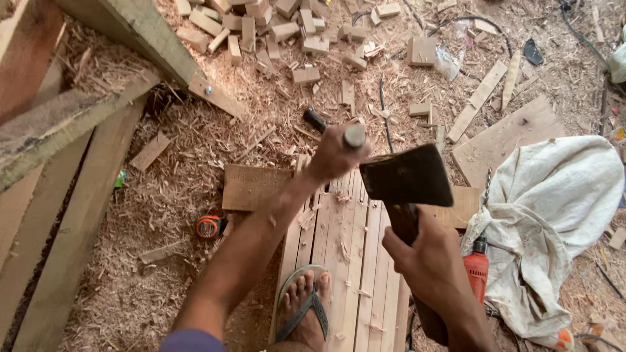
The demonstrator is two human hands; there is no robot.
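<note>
My left hand (332,156) is shut around a chisel (355,135), whose round butt end points up toward the camera, over several narrow wooden slats (345,261) lying side by side on the floor. My right hand (427,254) grips the wooden handle of a hatchet (406,176), its dark flat head raised just right of the chisel's end. A foot in a sandal (305,306) rests on the near end of the slats.
Sawdust and shavings cover the floor. Many small wood offcuts (274,29) lie at the top. Timber beams (72,163) stand at the left. An orange tape measure (208,226), a red power drill (477,266) and a white cloth sack (554,221) lie nearby.
</note>
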